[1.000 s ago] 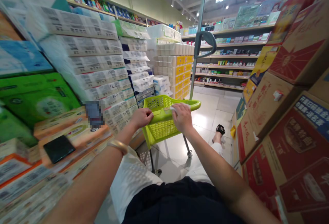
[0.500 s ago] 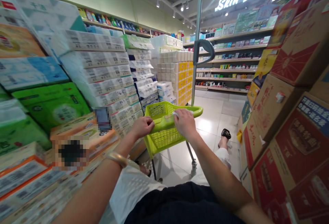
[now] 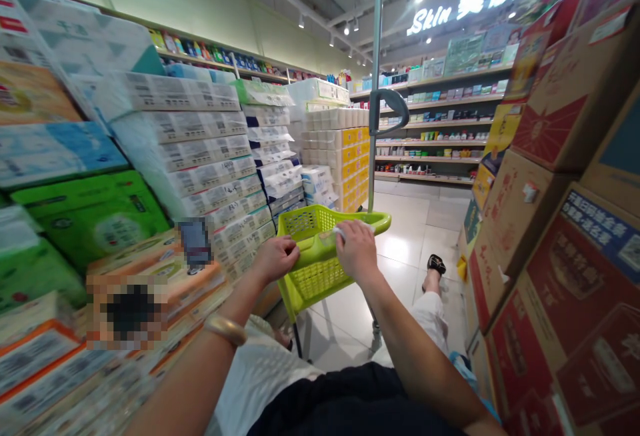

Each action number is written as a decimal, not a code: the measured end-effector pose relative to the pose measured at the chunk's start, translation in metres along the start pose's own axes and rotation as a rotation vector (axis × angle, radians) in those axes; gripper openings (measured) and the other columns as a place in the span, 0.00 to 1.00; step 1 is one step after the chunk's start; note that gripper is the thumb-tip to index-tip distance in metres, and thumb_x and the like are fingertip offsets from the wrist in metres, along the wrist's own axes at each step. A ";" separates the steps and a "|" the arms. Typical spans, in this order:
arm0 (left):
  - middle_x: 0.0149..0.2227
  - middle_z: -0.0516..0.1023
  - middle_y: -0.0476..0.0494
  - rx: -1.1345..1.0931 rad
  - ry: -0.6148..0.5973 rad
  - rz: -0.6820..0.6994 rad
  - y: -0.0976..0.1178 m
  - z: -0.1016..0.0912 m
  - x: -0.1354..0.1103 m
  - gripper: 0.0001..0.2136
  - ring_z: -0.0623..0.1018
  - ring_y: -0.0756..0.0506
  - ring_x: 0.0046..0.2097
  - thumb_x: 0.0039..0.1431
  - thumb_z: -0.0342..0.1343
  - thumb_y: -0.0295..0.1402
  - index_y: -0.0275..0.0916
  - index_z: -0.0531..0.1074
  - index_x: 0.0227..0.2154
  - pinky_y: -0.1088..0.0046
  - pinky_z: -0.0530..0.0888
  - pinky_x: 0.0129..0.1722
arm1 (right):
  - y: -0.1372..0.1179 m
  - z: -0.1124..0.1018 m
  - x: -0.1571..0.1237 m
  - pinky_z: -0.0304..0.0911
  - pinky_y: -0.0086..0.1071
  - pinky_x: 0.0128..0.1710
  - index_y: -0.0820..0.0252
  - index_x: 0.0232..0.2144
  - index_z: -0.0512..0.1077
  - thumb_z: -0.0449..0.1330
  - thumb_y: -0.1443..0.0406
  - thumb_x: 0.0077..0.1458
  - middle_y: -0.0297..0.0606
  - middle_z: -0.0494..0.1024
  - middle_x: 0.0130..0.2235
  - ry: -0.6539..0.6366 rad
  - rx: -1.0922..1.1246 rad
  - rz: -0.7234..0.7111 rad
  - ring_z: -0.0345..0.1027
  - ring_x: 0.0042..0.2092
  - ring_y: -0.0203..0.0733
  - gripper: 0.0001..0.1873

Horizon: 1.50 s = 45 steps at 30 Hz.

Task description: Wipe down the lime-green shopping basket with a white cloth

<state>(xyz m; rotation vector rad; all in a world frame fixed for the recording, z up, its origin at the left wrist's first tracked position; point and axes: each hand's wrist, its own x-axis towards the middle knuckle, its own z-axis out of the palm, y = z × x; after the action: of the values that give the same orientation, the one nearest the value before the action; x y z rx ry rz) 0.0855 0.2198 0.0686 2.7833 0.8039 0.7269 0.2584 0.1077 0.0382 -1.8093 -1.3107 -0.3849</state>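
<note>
A lime green shopping basket on a wheeled frame (image 3: 313, 269) stands in the aisle in front of me. My left hand (image 3: 275, 257) is closed on the near left corner of its rim. My right hand (image 3: 356, 249) presses a small white cloth (image 3: 350, 228) flat against the basket's right rim, fingers curled over it. A grey pole with a curved handle (image 3: 387, 106) rises from the far side of the basket. A gold bangle (image 3: 225, 329) sits on my left wrist.
Stacked packs of tissue and toilet paper (image 3: 190, 149) line the left. Red and brown cartons (image 3: 555, 223) are piled on the right. Shelves of goods (image 3: 435, 136) stand at the back. My right foot in a black sandal (image 3: 436, 265) rests on the pale tiled floor (image 3: 405, 236).
My view tilted up slightly and drifted; both hands stay on the basket rim, with the right hand and cloth shifted a little along it.
</note>
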 end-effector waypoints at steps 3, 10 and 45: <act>0.22 0.66 0.49 0.008 0.013 0.012 -0.001 0.002 0.000 0.16 0.67 0.51 0.26 0.56 0.44 0.35 0.39 0.62 0.14 0.74 0.62 0.28 | -0.024 0.007 -0.005 0.53 0.41 0.58 0.54 0.45 0.74 0.52 0.63 0.62 0.38 0.77 0.49 -0.094 0.043 -0.207 0.65 0.54 0.47 0.13; 0.22 0.66 0.49 0.014 0.015 0.008 0.002 0.001 -0.002 0.17 0.66 0.51 0.25 0.57 0.44 0.35 0.39 0.61 0.13 0.74 0.62 0.28 | -0.002 -0.009 0.035 0.59 0.40 0.48 0.57 0.39 0.76 0.50 0.62 0.63 0.44 0.80 0.44 -0.239 -0.116 0.008 0.71 0.45 0.47 0.15; 0.24 0.68 0.48 0.053 0.068 -0.046 -0.006 0.006 -0.006 0.16 0.67 0.51 0.26 0.56 0.44 0.38 0.39 0.63 0.15 0.72 0.60 0.28 | 0.015 0.004 -0.002 0.48 0.44 0.60 0.57 0.44 0.75 0.51 0.63 0.62 0.41 0.76 0.51 0.116 0.084 0.082 0.61 0.57 0.49 0.15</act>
<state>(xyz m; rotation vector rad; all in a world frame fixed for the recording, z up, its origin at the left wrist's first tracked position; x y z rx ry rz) 0.0814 0.2217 0.0590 2.7903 0.9088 0.8072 0.2703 0.1077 0.0277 -1.7380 -1.1522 -0.3784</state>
